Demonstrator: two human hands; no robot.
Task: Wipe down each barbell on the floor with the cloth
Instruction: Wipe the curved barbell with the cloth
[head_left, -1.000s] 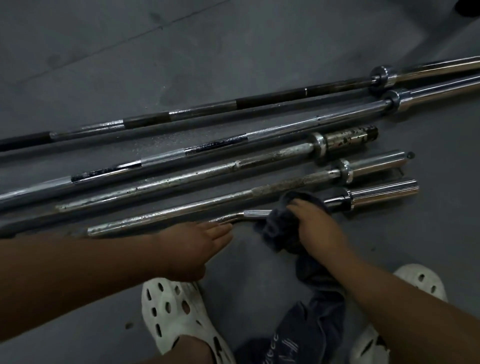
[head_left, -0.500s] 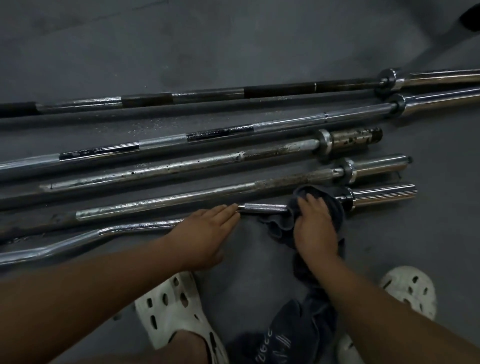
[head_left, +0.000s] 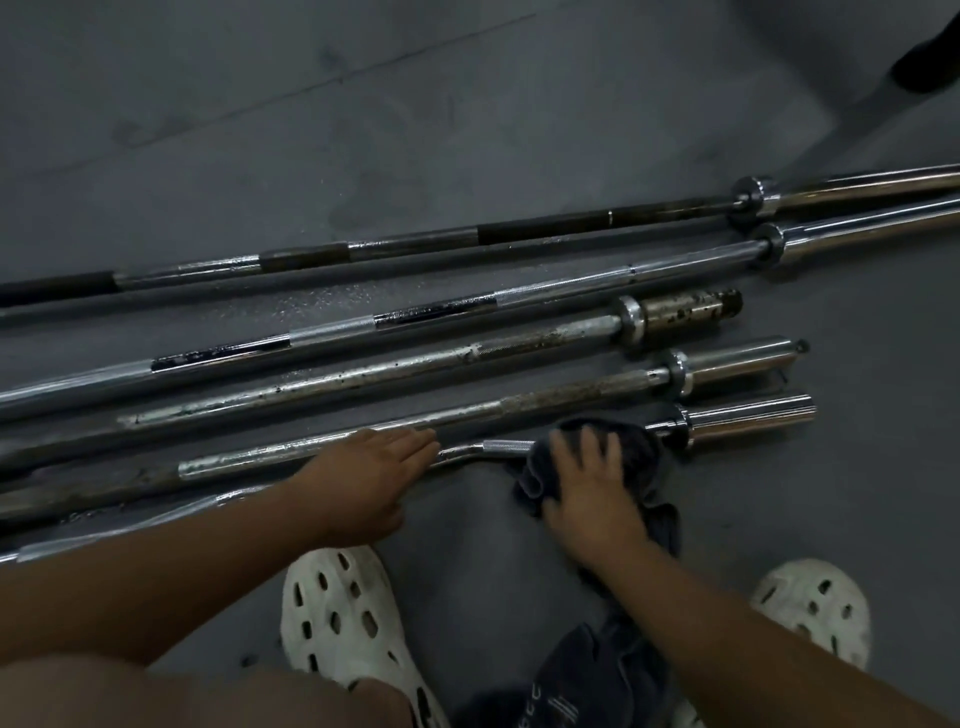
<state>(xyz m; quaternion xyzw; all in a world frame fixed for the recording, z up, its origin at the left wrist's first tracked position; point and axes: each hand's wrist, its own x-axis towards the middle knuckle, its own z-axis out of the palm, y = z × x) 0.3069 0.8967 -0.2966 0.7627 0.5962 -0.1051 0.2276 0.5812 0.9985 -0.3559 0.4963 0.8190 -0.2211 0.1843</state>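
Five bars are lying side by side across the grey floor (head_left: 363, 130), running from near left to far right. The dark barbell (head_left: 545, 227) is lying farthest, then the chrome barbell (head_left: 332, 330) with black patches, the pitted barbell (head_left: 363, 373), the rusted barbell (head_left: 571, 393), and nearest the curl bar (head_left: 506, 447), whose bent shaft is running out of view at the left.

The left hand (head_left: 374, 467) is lying flat over the curl bar, fingers straight and together, holding nothing; its fingertips are reaching the shaft of the rusted barbell. Nearer, a white perforated clog (head_left: 337, 623) is standing on the floor.

Right of that hand, the dark cloth (head_left: 639, 452) is sitting bunched over the curl bar's shaft, just beside the collar. The right hand (head_left: 592, 488) is pressing down on it with fingers spread and fairly straight. The rest of the cloth is trailing nearward under the wrist.

A second clog (head_left: 815, 608) is standing at the near right. The curl bar's shiny sleeve (head_left: 753, 423) is sticking out right of the cloth, beside the sleeves of the other bars.
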